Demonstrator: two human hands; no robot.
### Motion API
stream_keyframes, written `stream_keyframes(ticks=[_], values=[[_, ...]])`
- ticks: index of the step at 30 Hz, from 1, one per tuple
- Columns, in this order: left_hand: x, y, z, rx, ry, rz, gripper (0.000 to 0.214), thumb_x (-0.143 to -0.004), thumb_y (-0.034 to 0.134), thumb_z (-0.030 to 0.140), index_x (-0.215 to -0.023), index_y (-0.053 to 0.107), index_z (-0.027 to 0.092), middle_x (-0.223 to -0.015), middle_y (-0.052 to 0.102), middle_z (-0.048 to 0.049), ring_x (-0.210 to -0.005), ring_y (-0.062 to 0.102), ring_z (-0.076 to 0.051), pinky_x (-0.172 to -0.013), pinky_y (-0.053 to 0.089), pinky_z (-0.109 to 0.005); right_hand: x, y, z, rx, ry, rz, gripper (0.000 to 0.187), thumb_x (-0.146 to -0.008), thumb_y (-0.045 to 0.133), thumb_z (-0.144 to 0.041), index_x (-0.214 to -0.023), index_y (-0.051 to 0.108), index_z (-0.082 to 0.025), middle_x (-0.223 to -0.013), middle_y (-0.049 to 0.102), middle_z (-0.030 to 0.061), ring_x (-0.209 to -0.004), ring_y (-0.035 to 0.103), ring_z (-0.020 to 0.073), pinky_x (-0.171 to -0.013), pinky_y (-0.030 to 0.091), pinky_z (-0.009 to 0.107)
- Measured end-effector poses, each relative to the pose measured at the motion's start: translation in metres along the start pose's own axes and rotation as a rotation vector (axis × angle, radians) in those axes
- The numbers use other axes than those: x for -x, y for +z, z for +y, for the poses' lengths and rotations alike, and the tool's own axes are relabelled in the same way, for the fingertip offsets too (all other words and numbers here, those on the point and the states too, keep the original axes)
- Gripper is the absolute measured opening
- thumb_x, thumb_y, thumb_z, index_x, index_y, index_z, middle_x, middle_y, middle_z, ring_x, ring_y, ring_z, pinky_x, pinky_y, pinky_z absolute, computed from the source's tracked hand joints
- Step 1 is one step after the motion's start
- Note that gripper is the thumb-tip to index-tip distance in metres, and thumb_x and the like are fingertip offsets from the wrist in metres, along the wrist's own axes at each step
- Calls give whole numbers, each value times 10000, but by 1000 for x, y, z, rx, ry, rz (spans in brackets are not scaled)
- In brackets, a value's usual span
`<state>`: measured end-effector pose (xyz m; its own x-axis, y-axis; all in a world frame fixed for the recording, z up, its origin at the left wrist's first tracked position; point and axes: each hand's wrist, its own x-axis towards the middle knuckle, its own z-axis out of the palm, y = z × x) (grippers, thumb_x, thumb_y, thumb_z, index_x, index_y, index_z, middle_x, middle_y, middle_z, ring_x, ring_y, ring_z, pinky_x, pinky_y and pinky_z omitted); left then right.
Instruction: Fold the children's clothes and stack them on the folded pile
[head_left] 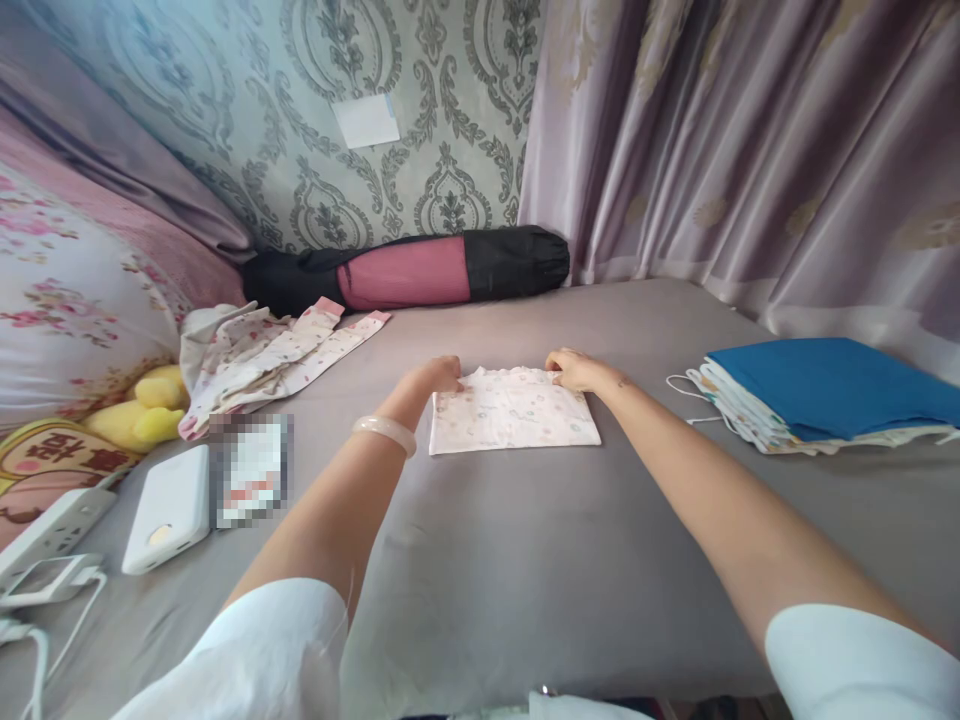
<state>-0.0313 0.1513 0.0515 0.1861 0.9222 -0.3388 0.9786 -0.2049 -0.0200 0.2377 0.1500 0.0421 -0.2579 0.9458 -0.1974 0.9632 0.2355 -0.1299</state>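
A pale pink garment with a small print lies folded into a flat rectangle on the grey bed sheet. Its far edge looks gathered, like an elastic waistband. At the far left corner my left hand is closed on that edge, the thumb over the fabric. My right hand pinches the far right corner, fingers curled. Both fingertips are partly hidden behind the hands and cloth. The near edge of the garment lies flat on the sheet.
A stack of folded cloths with a blue one on top sits right. Left are crumpled printed clothes, a white power bank, a blurred packet and a power strip. A black-and-pink rolled bag lies by the wall.
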Motion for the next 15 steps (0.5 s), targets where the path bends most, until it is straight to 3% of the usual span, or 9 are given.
stream_keyframes(ticks=[7,12,15], values=[[-29,-14,3,-29,5,-208,401,-647,708,293,-1023,723,155,-1028,736,-108,-885,679,-250,-725,513,-267,-17,-11,-11,75,69,-135,339,-753,686,-147,-1086,691,-211,-1151,682,96,-977,665,236,-766,517,304],[-37,-15,2,-41,1,-227,445,-601,718,311,-1019,731,160,-1038,731,-126,-900,672,-279,-725,518,-291,-24,-11,-10,93,66,-186,305,-745,717,-226,-1049,713,-209,-1015,725,96,-817,688,217,-676,520,299],[-34,-14,1,-36,-2,-213,465,-610,704,317,-1053,720,175,-1072,726,-110,-924,667,-269,-743,514,-281,-23,-8,-9,96,68,-170,341,-743,730,-271,-1077,709,-204,-1043,719,105,-862,683,228,-701,521,308]])
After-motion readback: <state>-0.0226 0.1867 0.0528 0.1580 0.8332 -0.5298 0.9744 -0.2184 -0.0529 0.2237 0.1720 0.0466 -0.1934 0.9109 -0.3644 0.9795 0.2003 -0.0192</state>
